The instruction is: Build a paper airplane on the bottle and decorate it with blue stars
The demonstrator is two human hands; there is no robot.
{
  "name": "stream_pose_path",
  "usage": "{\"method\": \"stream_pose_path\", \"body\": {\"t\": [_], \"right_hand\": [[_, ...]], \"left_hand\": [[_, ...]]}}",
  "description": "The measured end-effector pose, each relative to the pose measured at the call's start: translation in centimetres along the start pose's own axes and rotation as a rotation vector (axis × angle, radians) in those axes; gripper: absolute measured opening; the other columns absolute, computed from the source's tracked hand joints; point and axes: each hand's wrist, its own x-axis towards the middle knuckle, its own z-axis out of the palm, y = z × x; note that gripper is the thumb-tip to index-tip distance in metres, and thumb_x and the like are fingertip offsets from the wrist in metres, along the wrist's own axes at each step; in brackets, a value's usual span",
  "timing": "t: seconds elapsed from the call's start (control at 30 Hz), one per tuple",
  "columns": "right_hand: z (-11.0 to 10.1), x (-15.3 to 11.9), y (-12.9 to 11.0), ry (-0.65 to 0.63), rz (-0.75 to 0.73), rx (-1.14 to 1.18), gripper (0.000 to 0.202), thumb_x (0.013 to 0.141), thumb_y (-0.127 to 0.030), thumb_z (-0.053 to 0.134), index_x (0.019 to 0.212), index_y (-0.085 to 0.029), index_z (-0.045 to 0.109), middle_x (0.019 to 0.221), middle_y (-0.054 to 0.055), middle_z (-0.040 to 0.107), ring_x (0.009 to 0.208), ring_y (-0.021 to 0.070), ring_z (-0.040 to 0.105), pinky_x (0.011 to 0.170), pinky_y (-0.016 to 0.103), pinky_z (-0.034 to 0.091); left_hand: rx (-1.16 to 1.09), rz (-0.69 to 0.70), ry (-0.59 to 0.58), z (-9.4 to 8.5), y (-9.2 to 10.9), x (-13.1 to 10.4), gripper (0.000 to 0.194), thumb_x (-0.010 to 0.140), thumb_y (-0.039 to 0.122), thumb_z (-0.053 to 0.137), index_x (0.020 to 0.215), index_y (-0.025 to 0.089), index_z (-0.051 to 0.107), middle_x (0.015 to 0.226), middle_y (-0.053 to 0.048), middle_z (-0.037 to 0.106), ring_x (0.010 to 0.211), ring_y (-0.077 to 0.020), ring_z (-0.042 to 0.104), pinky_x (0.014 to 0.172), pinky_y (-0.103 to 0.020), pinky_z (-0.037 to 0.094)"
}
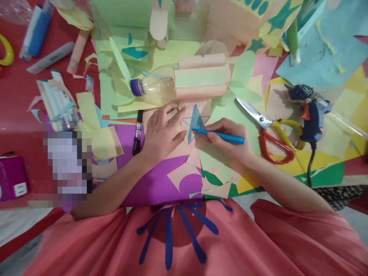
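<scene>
Between the fingers of my right hand is a blue felt-tip pen, its tip on a star drawn on pale peach paper. The star is outlined in blue and its upper and lower-left points are coloured in. My left hand lies flat on the paper left of the star, fingers spread. Just left of that hand is a black marker. Above the paper a plastic bottle with a purple cap lies on its side, wrapped in peach and green paper.
Red-and-yellow-handled scissors and a blue glue gun with a cord lie to the right. Several markers are at the upper left. Paper scraps cover purple, green and yellow sheets. A purple packet sits at the left edge.
</scene>
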Motion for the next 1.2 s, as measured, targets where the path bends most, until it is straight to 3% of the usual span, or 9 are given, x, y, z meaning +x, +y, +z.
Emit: {"method": "stream_pose_path", "body": {"t": [0.27, 0.4, 0.63, 0.9, 1.2], "right_hand": [[-0.24, -0.02, -0.86, -0.058, -0.063, -0.057, 0.009, 0.082, -0.028, 0.068, 0.077, -0.02, 0.068, 0.075, 0.002, 0.073, 0.067, 0.0127, 0.067, 0.06, 0.025, 0.05], [-0.23, -0.18, -0.71, -0.104, -0.069, -0.045, 0.011, 0.083, -0.026, 0.066, 0.075, -0.019, 0.066, 0.075, 0.002, 0.073, 0.068, 0.0134, 0.067, 0.062, 0.025, 0.051], [-0.36, -0.26, -0.19, -0.162, -0.052, -0.076, 0.014, 0.083, -0.028, 0.066, 0.072, -0.019, 0.064, 0.066, 0.001, 0.067, 0.059, 0.0111, 0.059, 0.054, 0.025, 0.044], [-0.32, -0.13, -0.21, -0.131, -0.059, -0.031, 0.015, 0.083, -0.034, 0.069, 0.076, -0.02, 0.067, 0.078, 0.002, 0.074, 0.069, 0.0137, 0.068, 0.062, 0.026, 0.052], [-0.12, 0.06, -0.34, 0.01, -0.024, -0.048, 0.025, 0.081, -0.048, 0.069, 0.079, -0.023, 0.069, 0.072, 0.002, 0.072, 0.062, 0.0141, 0.063, 0.055, 0.029, 0.049]], "left_hand": [[0.044, -0.042, -0.012, -0.09, 0.37, 0.18, 0.051, 0.087, 0.029, 0.059, 0.136, 0.024, 0.05, 0.135, -0.012, 0.051, 0.121, -0.0277, 0.052, 0.102, -0.044, 0.044], [0.054, -0.025, -0.006, -0.1, 0.31, 0.16, 0.052, 0.086, 0.03, 0.06, 0.137, 0.021, 0.05, 0.134, -0.013, 0.051, 0.12, -0.0286, 0.053, 0.101, -0.045, 0.045], [0.015, -0.036, 0.0, 0.03, 0.07, 0.07, 0.052, 0.087, 0.028, 0.06, 0.138, 0.027, 0.048, 0.135, -0.01, 0.05, 0.122, -0.0266, 0.051, 0.103, -0.044, 0.044], [-0.005, -0.052, -0.013, -0.14, 0.23, 0.13, 0.053, 0.086, 0.031, 0.061, 0.137, 0.028, 0.048, 0.136, -0.01, 0.05, 0.124, -0.028, 0.051, 0.105, -0.045, 0.043], [-0.014, -0.078, -0.048, -0.2, 0.39, 0.25, 0.054, 0.085, 0.031, 0.061, 0.137, 0.023, 0.049, 0.136, -0.013, 0.049, 0.124, -0.03, 0.051, 0.106, -0.047, 0.042]]}}
